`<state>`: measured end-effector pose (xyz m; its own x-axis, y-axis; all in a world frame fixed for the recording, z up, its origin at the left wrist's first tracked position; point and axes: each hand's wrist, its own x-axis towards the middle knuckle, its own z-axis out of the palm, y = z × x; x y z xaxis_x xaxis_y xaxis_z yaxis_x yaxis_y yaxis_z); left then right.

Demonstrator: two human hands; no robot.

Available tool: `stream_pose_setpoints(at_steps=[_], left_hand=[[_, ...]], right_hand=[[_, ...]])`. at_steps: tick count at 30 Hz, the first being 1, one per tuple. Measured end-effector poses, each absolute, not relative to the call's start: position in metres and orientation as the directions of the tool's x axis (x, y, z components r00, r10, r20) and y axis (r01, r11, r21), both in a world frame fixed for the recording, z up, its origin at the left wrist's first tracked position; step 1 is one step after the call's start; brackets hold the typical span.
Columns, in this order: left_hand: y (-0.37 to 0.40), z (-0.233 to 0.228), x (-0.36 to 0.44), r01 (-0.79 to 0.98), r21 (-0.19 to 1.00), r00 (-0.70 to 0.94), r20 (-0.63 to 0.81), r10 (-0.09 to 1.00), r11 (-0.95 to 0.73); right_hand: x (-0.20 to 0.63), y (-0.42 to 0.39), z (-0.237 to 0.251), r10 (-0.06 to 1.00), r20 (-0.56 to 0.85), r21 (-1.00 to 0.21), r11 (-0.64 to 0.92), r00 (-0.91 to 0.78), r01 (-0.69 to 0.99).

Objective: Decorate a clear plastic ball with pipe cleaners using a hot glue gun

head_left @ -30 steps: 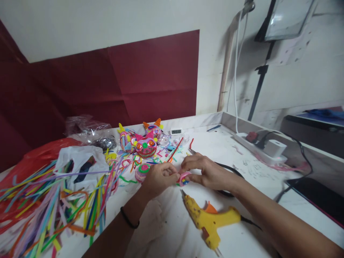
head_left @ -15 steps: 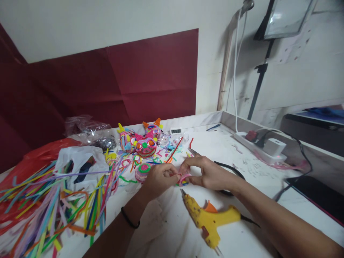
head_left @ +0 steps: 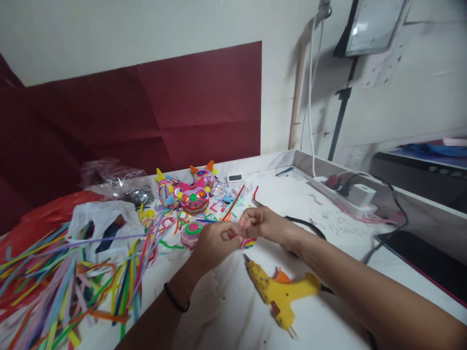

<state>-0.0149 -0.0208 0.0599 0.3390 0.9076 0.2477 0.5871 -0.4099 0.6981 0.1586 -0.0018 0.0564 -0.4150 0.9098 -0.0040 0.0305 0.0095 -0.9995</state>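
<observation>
My left hand (head_left: 218,244), a black band on its wrist, is closed in a pinch at the edge of a small pink piece (head_left: 248,243) with yellow and blue parts, apparently coiled from pipe cleaners. Just above that piece, my right hand (head_left: 260,224) has thumb and forefinger pressed together; whatever lies between them is too small to make out. Beside the left hand sits a round pink and green coiled piece (head_left: 191,232), partly covered by it. Below both hands a yellow hot glue gun (head_left: 280,289) lies on its side, nozzle toward the pink piece.
Loose coloured pipe cleaners (head_left: 69,277) spread over the left side beside a white plastic bag (head_left: 82,218). Colourful animal heads (head_left: 195,198) stand at the back near a small digital display (head_left: 234,178). Scissors (head_left: 302,221) lie behind my right hand; a power strip (head_left: 343,197) is at right.
My right hand has lifted slightly off the pink piece, its fingers now pinched above it. The left hand stays closed at the piece's edge. The whole view has shifted a little.
</observation>
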Motion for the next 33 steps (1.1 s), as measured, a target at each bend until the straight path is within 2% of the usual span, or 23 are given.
stream_pose_setpoints(at_steps=[9,22,29,33], left_hand=[[-0.021,0.057,-0.014,0.603,0.67,0.336,0.279,0.9,-0.433],[-0.016,0.052,-0.015,0.605,0.656,0.332,0.305,0.892,-0.45],[-0.008,0.048,-0.02,0.598,0.701,0.273,0.279,0.92,-0.39],[-0.003,0.049,-0.025,0.482,0.82,0.198,0.243,0.95,-0.31]], right_hand=[[0.154,-0.002,0.062,0.937,-0.073,-0.997,-0.063,-0.341,0.043],[0.149,-0.003,0.062,0.959,-0.094,-0.995,-0.08,-0.267,0.061],[0.159,-0.005,0.064,0.98,-0.001,-0.999,0.008,-0.199,0.042],[0.171,-0.01,0.068,0.987,0.085,-0.995,0.092,-0.137,0.041]])
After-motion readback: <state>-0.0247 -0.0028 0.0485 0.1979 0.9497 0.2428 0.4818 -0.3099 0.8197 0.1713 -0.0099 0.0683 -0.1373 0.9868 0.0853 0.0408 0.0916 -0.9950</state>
